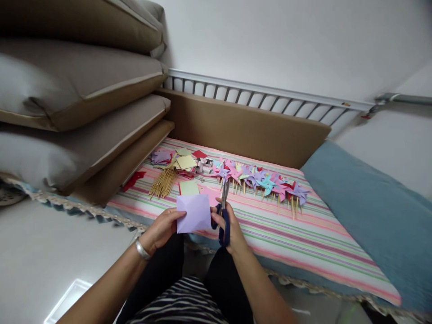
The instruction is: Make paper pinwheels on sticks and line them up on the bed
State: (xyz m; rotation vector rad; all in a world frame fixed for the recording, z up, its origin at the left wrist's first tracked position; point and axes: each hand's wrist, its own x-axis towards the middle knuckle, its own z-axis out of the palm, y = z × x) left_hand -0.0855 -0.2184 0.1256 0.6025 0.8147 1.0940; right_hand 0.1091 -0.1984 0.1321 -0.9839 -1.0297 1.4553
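Observation:
My left hand (168,226) pinches a square of purple paper (195,215) at its left edge, thumb on top. Faint creases cross the sheet. In my right hand (233,230) are dark blue-handled scissors (224,220), their blades pointing away from me; the fingertips of that hand lie by the paper's right edge. Just beyond the purple sheet lie a pale green paper (189,187) and pink paper (211,195). Farther off, a bundle of wooden sticks (163,182) rests left of a row of paper pinwheels (266,182) on sticks.
A striped cloth (303,238) covers the surface. Stacked cushions (81,85) rise at the left; a brown board (243,128) and a radiator (270,96) stand behind. Paper stacks (186,162) and a red paper piece (134,180) lie toward the back left. Blue fabric (371,198) is at right.

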